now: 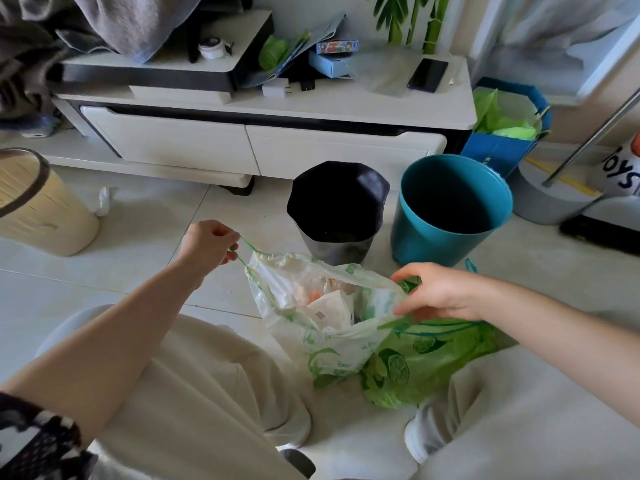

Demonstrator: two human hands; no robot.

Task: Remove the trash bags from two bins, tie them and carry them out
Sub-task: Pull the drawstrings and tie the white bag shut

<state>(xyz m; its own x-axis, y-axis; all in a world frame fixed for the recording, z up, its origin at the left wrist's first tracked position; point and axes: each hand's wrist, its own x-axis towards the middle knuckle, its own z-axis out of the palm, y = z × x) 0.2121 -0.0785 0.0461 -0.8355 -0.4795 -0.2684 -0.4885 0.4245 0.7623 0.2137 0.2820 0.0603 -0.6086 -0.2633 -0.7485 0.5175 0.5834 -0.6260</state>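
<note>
A white trash bag with green print stands on the floor between my knees, its mouth open on paper scraps inside. My left hand pinches its green drawstring at the left rim, pulled taut. My right hand grips the bag's right rim and drawstring. A green bag with lime prints lies to the right, partly under my right arm. Behind them stand a black bin and a teal bin, both without liners.
A white TV cabinet runs along the back, cluttered with boxes and a phone. A beige bin stands at the left. A blue paper bag with green plastic sits at the right, next to a grey round base.
</note>
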